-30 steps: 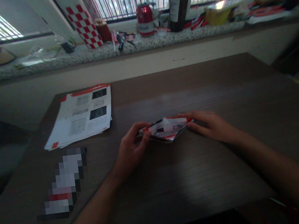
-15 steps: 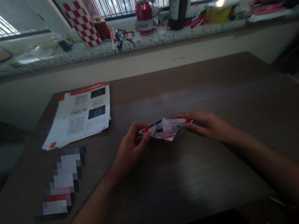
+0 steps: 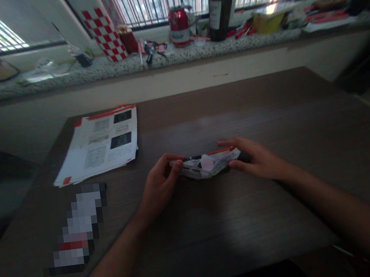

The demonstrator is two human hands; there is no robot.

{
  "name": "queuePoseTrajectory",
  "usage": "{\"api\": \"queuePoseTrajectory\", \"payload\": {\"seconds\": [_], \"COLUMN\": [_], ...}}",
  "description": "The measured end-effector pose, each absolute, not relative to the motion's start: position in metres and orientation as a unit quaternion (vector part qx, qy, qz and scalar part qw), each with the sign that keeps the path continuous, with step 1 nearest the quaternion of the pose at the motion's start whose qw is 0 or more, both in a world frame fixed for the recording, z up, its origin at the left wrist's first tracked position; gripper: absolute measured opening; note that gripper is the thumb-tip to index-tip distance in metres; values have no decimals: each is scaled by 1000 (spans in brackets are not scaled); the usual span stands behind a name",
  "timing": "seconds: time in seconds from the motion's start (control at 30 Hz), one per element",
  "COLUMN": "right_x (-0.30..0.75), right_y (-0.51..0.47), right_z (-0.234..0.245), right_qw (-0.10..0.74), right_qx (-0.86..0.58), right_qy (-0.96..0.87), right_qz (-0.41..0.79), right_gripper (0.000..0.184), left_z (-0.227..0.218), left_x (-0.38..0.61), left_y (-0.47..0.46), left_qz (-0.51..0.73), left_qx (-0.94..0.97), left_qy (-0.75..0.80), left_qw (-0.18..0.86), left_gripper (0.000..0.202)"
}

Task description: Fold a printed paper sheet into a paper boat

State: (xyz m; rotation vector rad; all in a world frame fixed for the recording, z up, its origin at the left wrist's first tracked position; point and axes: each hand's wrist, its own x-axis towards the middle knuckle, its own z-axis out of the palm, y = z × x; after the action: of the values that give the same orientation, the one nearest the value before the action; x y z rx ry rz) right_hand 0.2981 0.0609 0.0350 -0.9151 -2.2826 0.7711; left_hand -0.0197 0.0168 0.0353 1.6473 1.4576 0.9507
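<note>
A folded printed paper (image 3: pixel 197 172), white with black and orange-red patches, is held just above or on the table in front of me; I cannot tell whether it touches the wood. It is long and low, with pointed ends and several layers showing along the near side. My left hand (image 3: pixel 165 179) pinches its left end between thumb and fingers. Around the right tip, my right hand (image 3: pixel 253 157) has thumb and fingers spread apart, with the forefinger behind the paper and the thumb close to its near side.
A stack of printed sheets (image 3: pixel 101 144) lies at the table's back left. Nearer me is a pixelated, phone-shaped object (image 3: pixel 76 230). The sill (image 3: pixel 96 75) behind carries a checkered carton (image 3: pixel 104 33), a red can (image 3: pixel 179 27), a dark bottle (image 3: pixel 218 11) and a yellow container (image 3: pixel 268 20).
My right hand's fingers have parted from the paper's right end, which they were gripping. The paper has tilted, so its layered near side now shows. My left hand keeps its hold.
</note>
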Motion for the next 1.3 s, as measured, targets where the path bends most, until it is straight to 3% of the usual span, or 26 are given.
{"api": "queuePoseTrajectory", "payload": {"seconds": [0.1, 0.2, 0.47, 0.63, 0.8, 0.87, 1.3], "right_x": [297, 292, 283, 285, 286, 285, 282], "right_y": [58, 58, 59, 59, 59, 58, 53], "right_z": [38, 37, 21, 21, 24, 26, 30], "right_qw": [263, 240, 213, 219, 216, 216, 211], "right_qx": [-324, -306, -314, -310, -307, -306, -308], "right_qy": [-875, -897, -906, -905, -909, -910, -910], "right_qz": [245, 210, 189, 193, 179, 178, 181], "right_gripper": [83, 95, 81, 79, 79, 79, 78], "left_z": [38, 39, 34, 38, 46, 45, 38], "left_x": [-19, -19, -20, -22, -20, -18, -14], "left_y": [18, 20, 21, 16, 11, 10, 12], "left_qz": [371, 357, 314, 315, 253, 229, 234], "left_qx": [635, 636, 663, 750, 850, 863, 851], "left_qy": [576, 589, 609, 548, 448, 439, 454], "left_qw": [358, 346, 302, 195, 109, 103, 126], "left_gripper": [36, 37, 36, 30, 83, 93, 64]}}
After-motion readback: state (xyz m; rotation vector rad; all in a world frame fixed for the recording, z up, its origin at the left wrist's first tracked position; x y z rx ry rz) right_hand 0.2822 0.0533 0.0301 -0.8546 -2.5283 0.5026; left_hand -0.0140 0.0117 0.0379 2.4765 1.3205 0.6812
